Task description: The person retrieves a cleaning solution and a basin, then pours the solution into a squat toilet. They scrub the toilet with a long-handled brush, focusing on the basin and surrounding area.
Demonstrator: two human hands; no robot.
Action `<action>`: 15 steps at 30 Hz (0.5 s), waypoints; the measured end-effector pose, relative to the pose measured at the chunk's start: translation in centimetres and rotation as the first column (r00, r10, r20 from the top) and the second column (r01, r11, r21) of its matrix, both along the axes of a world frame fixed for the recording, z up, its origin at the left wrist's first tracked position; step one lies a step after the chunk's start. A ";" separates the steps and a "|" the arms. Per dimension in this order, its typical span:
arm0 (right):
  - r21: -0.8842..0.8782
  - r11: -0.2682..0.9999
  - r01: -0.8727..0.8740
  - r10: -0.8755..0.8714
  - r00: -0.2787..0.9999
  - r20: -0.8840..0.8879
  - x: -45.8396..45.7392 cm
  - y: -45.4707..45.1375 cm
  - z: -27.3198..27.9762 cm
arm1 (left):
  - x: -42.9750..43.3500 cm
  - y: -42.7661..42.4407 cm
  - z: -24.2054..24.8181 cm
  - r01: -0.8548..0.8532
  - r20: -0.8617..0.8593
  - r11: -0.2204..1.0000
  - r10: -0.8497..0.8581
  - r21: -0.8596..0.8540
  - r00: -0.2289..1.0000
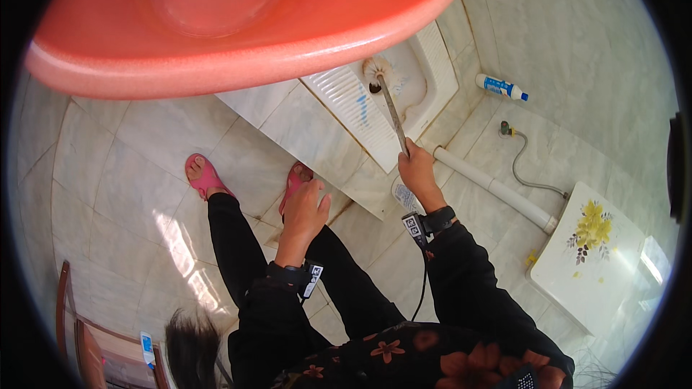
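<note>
My right hand (417, 168) is closed around the handle of a toilet brush (393, 111). The brush's pale round head rests in the bowl of a white ceramic squat toilet (438, 73), beside its dark drain hole. Blue streaks mark the ribbed footrest and part of the bowl. My left hand (307, 206) holds nothing; its fingers are loosely bent with the thumb apart, above my leg. A white bottle (404, 194) with writing stands partly hidden behind my right wrist.
A large red plastic basin (243, 65) fills the top of the view and hides part of the toilet. A blue-and-white bottle (500, 87) lies by the wall. A white pipe (492, 186) joins the flowered cistern (589, 259); a flexible hose (520, 159) runs from a valve. The raised tiled step (303, 129) has an edge.
</note>
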State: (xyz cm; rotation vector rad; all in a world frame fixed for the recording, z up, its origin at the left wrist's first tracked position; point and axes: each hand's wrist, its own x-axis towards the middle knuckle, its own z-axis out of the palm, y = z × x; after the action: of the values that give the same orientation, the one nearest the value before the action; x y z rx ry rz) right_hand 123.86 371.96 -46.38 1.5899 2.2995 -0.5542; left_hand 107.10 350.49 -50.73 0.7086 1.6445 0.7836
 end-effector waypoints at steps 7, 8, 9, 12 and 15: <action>0.081 0.993 0.081 -0.089 0.991 0.103 -1.6 -1.3 -1.8 | -0.3 0.5 -0.1 -0.013 -0.016 1.000 0.013 0.027 1.000; -0.032 0.992 0.118 -0.112 0.983 0.146 -1.2 -1.7 -1.6 | -0.2 0.5 -0.2 -0.014 -0.020 1.000 0.014 0.027 1.000; -0.118 0.978 0.174 -0.144 0.964 0.222 -0.7 -2.0 -1.5 | 0.0 0.4 -0.2 -0.001 0.019 1.000 0.002 -0.022 1.000; 0.013 0.992 0.124 -0.125 0.992 0.026 -0.2 -1.0 -2.2 | 0.5 0.2 -0.4 -0.071 -0.130 0.990 0.087 0.125 0.988; -0.060 0.937 0.344 -0.345 0.939 -0.002 -0.6 -0.3 -2.8 | 0.7 0.1 -0.4 -0.050 -0.089 0.994 0.059 0.100 0.994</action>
State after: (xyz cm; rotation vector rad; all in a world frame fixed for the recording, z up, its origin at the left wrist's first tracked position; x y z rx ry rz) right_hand 123.25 371.65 -49.20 1.9787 1.9996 -0.7061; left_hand 107.76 350.61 -51.11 0.7809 1.7235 0.8865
